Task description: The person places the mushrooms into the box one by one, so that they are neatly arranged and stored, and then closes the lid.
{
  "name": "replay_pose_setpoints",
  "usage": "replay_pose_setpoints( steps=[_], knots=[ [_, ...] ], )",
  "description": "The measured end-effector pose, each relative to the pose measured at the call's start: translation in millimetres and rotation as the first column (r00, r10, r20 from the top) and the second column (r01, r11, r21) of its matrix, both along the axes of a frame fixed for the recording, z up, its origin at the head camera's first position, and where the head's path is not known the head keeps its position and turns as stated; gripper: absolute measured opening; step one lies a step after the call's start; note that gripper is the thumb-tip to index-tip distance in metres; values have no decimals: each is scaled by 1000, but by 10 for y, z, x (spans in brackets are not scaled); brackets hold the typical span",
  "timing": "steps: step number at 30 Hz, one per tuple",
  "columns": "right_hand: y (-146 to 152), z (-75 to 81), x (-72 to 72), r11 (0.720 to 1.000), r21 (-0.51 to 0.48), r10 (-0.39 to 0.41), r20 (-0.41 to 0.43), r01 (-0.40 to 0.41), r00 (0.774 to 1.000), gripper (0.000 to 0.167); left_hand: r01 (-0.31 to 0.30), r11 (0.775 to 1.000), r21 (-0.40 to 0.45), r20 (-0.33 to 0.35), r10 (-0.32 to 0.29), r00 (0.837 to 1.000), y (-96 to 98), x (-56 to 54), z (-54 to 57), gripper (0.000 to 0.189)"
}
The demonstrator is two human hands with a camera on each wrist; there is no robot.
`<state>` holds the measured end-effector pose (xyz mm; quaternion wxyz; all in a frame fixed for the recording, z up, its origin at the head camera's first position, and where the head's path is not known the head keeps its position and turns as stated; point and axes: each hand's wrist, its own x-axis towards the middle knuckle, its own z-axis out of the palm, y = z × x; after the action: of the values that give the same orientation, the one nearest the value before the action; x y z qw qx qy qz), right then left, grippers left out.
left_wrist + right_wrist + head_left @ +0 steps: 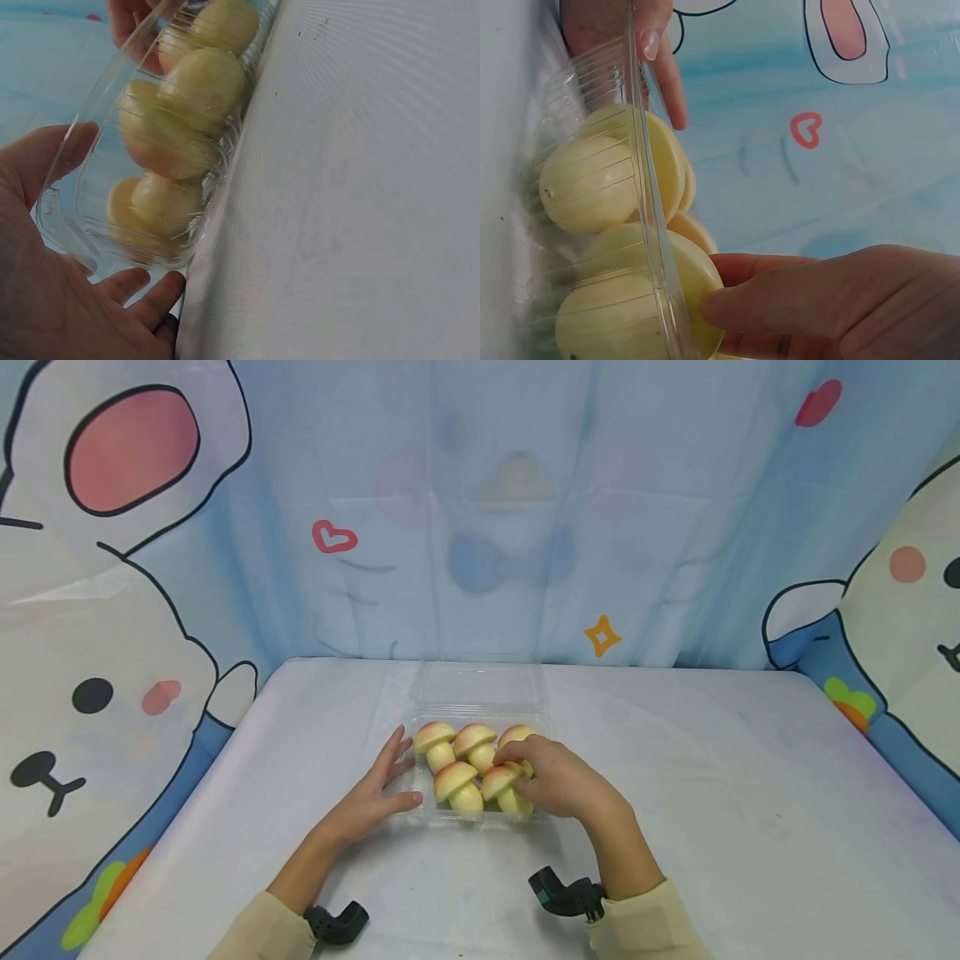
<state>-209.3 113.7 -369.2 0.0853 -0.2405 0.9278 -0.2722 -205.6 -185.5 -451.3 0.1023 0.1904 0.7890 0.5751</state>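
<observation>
Several yellow mushrooms with reddish cap tops point(455, 781) stand in two rows inside a clear plastic box point(480, 817). My right hand point(558, 777) reaches in from the right and pinches the front-right mushroom point(508, 785). In the right wrist view its thumb point(727, 300) presses on the cap, with the other fingers partly hidden behind. My left hand point(375, 793) is at the box's left side, fingers spread and thumb apart. The left wrist view shows that hand point(60, 292) around the box's near left corner, its thumb close to the clear wall point(82, 225).
The box's clear lid point(480, 685) stands open at the back, near the far table edge. A white cloth covers the table point(712, 802). Behind it hangs a blue curtain point(645, 510) printed with cartoon animals. Black wrist devices point(566, 893) sit at both cuffs.
</observation>
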Motion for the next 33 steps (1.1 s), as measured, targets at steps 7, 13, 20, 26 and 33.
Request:
replay_pose_setpoints(
  steps=[7, 13, 20, 26, 33],
  knots=[
    [15, 6, -12, 1000, -22, -2, 3, 2, 1000, 42, -10, 1000, -4, 13, 10, 1000, 4, 8, -1, 104],
    [48, 30, -10, 999, -42, -18, 11, 18, 1000, 44, -14, 1000, -6, 20, 14, 1000, 3, 11, -4, 104],
    [103, 65, -50, 994, -90, -62, 9, 62, 998, 43, -4, 1000, -5, 6, 4, 1000, -6, 0, -8, 105],
    [175, 27, -105, 969, -195, -177, -129, 150, 976, 35, -7, 1000, -1, 9, 7, 1000, -3, 5, -11, 104],
    [270, -93, -197, 905, -340, -324, -168, 254, 931, 46, -20, 1000, -11, 15, 20, 1000, 1, 5, -14, 103]
  ],
)
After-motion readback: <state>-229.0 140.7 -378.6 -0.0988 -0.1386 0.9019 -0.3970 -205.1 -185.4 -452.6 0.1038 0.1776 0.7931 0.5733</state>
